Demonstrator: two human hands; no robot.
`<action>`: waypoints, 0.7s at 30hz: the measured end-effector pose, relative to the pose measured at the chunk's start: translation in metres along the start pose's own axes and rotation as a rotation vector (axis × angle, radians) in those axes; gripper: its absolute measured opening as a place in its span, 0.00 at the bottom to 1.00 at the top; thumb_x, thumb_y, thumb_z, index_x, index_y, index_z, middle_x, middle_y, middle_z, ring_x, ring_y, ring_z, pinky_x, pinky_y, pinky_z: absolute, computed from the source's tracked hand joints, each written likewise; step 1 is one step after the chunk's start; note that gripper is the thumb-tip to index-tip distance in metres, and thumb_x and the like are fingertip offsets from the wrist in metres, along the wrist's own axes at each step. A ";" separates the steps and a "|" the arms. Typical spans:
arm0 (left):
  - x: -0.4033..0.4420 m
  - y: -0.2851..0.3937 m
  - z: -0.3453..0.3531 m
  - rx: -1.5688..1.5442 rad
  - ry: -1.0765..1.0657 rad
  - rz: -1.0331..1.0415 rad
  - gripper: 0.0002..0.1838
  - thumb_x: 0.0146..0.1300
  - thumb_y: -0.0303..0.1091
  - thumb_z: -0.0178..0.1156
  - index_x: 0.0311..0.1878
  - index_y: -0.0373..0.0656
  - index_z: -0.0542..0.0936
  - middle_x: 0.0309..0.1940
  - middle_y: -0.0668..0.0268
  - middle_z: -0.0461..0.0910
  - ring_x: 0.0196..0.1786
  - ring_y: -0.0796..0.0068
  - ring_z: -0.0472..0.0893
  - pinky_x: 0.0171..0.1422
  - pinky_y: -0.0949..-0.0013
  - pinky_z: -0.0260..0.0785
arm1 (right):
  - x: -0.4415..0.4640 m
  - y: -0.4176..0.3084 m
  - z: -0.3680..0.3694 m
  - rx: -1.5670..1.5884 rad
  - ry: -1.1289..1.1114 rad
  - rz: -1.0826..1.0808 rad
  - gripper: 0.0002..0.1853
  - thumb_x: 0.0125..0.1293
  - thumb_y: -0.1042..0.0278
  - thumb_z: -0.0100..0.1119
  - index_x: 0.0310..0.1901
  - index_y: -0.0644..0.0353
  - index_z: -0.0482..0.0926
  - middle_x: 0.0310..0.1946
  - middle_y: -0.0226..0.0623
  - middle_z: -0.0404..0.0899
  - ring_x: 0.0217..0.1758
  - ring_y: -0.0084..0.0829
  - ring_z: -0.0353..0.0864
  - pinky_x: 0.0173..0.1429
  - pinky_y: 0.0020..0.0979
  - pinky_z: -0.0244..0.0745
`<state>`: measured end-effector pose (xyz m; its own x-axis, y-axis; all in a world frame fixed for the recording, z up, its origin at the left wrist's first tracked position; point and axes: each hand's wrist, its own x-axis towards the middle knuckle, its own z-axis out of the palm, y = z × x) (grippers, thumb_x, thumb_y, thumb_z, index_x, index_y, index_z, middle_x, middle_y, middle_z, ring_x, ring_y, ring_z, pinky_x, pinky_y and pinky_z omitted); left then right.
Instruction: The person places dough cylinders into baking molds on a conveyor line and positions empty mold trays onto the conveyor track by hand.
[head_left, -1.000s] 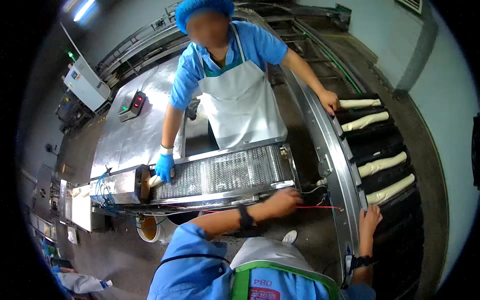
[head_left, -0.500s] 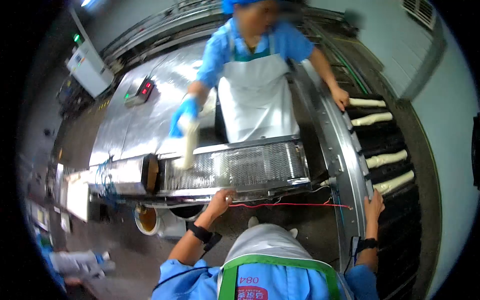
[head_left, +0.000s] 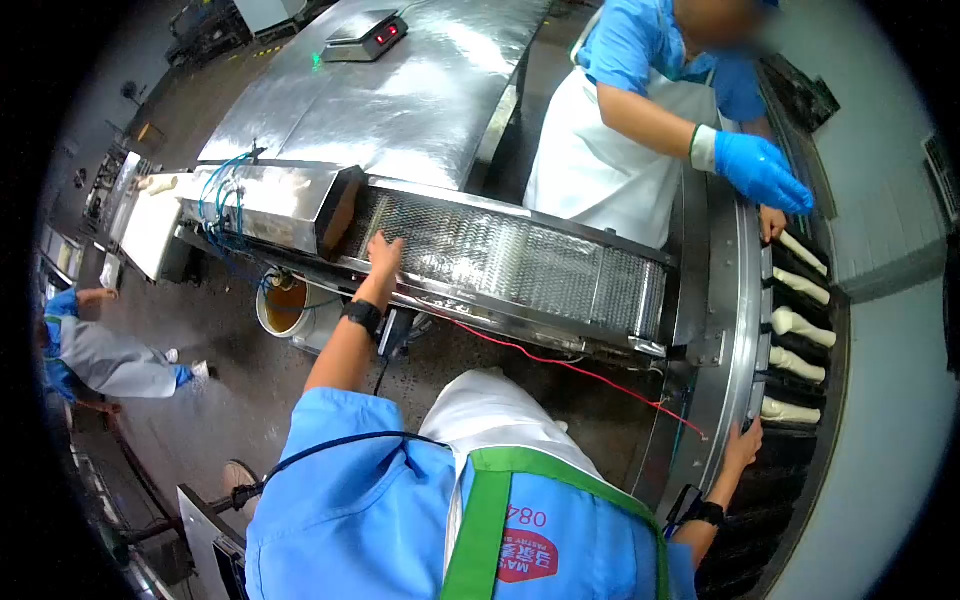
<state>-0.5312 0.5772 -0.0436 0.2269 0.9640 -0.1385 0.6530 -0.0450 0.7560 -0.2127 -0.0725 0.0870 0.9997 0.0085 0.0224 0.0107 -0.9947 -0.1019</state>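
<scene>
My left hand (head_left: 384,265) is at the near side of a metal mesh conveyor belt (head_left: 450,230), fingers apart over its edge, with nothing in them. My right hand (head_left: 742,447) is closed on the edge of a black grooved tray (head_left: 785,455), beside the curved metal rail (head_left: 742,340). Several long pale dough pieces (head_left: 797,363) lie across the tray's grooves, the nearest just beyond my right fingers. A co-worker's blue-gloved hand (head_left: 765,180) hovers above the tray's far end, and their bare hand (head_left: 772,222) touches its edge.
A steel table (head_left: 400,110) carries a digital scale (head_left: 365,38). A metal housing (head_left: 270,205) covers the belt's left end. Below stands a white bucket (head_left: 285,305) of brownish liquid. A red cord (head_left: 580,370) hangs under the conveyor. Another person (head_left: 110,340) stands at left.
My left hand has moved left along the conveyor, up over its edge. The co-worker's gloved hand has swung from the belt, where it held dough, to the tray. Another dough piece now lies there.
</scene>
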 end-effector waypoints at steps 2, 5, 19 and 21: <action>0.025 -0.004 -0.005 -0.020 -0.006 -0.244 0.33 0.45 0.43 0.57 0.53 0.35 0.62 0.53 0.46 0.58 0.55 0.50 0.61 0.57 0.58 0.56 | -0.006 -0.007 -0.001 -0.012 -0.021 -0.007 0.29 0.54 0.60 0.52 0.58 0.54 0.57 0.56 0.42 0.58 0.58 0.44 0.55 0.55 0.46 0.54; 0.021 0.028 -0.023 -0.035 0.019 -0.407 0.32 0.44 0.44 0.57 0.52 0.35 0.63 0.53 0.47 0.59 0.53 0.52 0.64 0.53 0.58 0.61 | -0.004 -0.003 0.008 0.006 -0.029 -0.054 0.28 0.55 0.60 0.52 0.57 0.55 0.57 0.56 0.43 0.58 0.58 0.45 0.55 0.56 0.44 0.53; 0.052 0.015 -0.017 -0.370 0.154 -0.512 0.34 0.45 0.46 0.56 0.51 0.29 0.65 0.54 0.50 0.61 0.52 0.58 0.66 0.50 0.61 0.62 | -0.015 -0.025 0.008 0.038 -0.059 -0.095 0.26 0.54 0.58 0.52 0.55 0.53 0.60 0.53 0.43 0.62 0.55 0.45 0.59 0.54 0.44 0.57; 0.069 -0.006 -0.010 -0.480 0.157 -0.515 0.36 0.42 0.46 0.57 0.51 0.30 0.64 0.55 0.48 0.58 0.54 0.58 0.64 0.52 0.63 0.61 | -0.010 -0.024 0.012 0.032 -0.055 -0.104 0.27 0.54 0.58 0.52 0.56 0.54 0.60 0.52 0.43 0.62 0.55 0.45 0.59 0.54 0.44 0.57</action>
<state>-0.5272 0.6467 -0.0513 -0.1543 0.8596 -0.4872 0.2516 0.5110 0.8219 -0.2228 -0.0478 0.0770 0.9928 0.1182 -0.0200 0.1145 -0.9844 -0.1334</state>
